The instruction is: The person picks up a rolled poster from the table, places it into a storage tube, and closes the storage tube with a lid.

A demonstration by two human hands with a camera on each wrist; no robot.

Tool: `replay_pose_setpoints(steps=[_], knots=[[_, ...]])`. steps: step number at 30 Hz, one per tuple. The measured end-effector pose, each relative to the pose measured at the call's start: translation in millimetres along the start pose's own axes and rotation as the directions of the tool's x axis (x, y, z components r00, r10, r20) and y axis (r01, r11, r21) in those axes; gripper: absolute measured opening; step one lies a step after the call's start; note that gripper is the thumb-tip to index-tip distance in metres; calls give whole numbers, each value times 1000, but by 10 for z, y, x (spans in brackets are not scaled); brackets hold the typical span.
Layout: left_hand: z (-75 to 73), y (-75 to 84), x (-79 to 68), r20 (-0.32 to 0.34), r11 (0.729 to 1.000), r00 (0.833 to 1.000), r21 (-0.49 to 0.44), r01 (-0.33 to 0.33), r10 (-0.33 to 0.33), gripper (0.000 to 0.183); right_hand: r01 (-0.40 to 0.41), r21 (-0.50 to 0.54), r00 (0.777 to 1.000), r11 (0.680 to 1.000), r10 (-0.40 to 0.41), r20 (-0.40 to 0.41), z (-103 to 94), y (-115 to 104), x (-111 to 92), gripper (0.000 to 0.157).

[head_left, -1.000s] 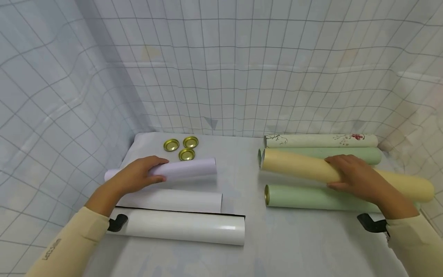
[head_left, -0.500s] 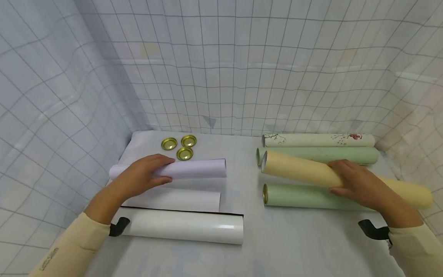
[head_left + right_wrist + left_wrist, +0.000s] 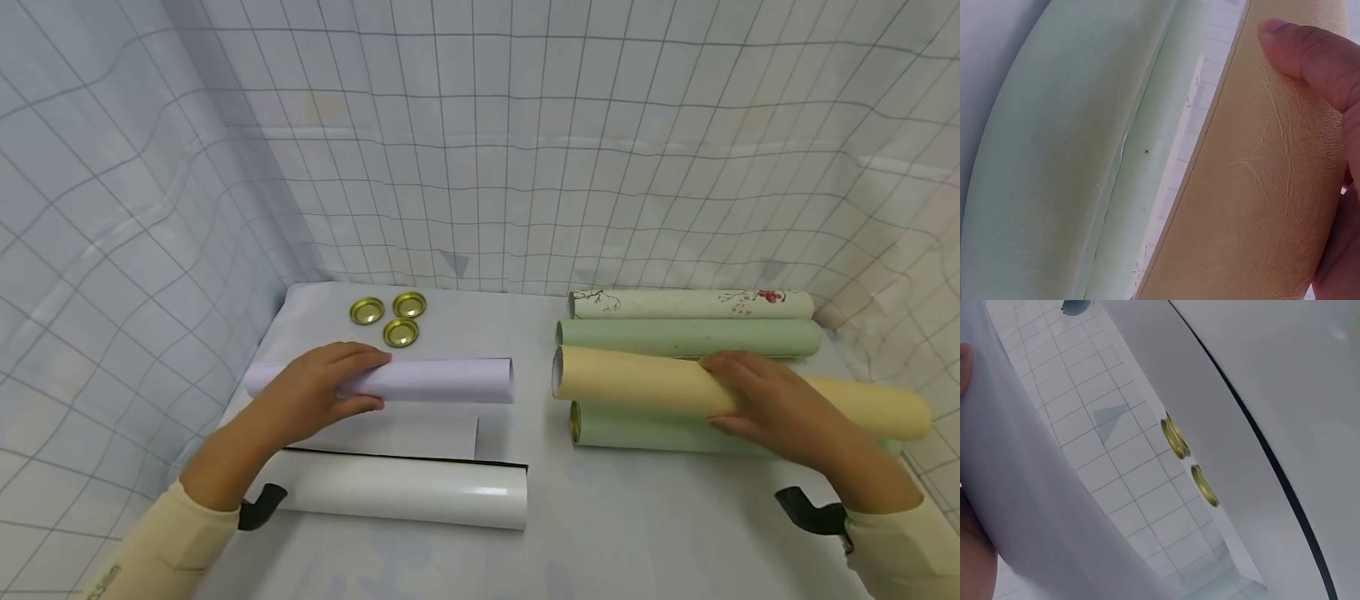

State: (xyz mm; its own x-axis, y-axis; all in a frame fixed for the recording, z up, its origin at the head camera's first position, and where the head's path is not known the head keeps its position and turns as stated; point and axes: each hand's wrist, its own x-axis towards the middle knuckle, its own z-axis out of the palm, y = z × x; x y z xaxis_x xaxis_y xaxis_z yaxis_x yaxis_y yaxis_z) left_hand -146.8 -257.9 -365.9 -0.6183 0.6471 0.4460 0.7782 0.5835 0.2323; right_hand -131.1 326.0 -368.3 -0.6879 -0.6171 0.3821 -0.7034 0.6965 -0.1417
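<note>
My left hand (image 3: 315,392) grips a pale lavender tube (image 3: 450,380) with thumb and fingers around its left part. On the other side, my right hand (image 3: 776,408) holds a longer yellow tube (image 3: 637,382) near its middle; the thumb (image 3: 1310,56) lies along its creased, leathery surface in the right wrist view. Both tubes lie roughly level, their hollow-looking inner ends facing each other across a small gap. The yellow one overlaps a green tube (image 3: 660,432) with a gold end. Below the lavender one is a white tube (image 3: 420,435), partly covered by my left hand and forearm.
Several gold round lids, such as this lid (image 3: 367,311), lie at the back left. A glossy white tube (image 3: 420,492) with a dark edge is nearest me. Behind the yellow tube are another green tube (image 3: 675,337) and a flower-patterned tube (image 3: 675,305). Gridded cloth walls (image 3: 480,167) enclose the table.
My left hand has brought the lavender tube rightward and a little nearer to me. The yellow tube has shifted slightly left and levelled, so the facing ends are closer together.
</note>
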Motion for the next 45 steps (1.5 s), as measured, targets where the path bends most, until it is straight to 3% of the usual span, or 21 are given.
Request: replay_pose_setpoints(steps=[6,20,33,45], knots=[[-6,69,19,-61,997,995,6,-82,82,52,24,-10,999,1000,-25,-21,23,-57,11,70],[140,135,80,-80,991,988,-1,-136,136,57,81,-47,993,996,-85,-81,31,-175,36,72],[165,153,114,-37,991,991,6,-130,130,51,134,-41,981,990,-138,-135,44,-219,46,67],[139,273,191,-16,988,992,95,-125,127,62,139,-95,980,986,-151,-131,43,-258,47,66]])
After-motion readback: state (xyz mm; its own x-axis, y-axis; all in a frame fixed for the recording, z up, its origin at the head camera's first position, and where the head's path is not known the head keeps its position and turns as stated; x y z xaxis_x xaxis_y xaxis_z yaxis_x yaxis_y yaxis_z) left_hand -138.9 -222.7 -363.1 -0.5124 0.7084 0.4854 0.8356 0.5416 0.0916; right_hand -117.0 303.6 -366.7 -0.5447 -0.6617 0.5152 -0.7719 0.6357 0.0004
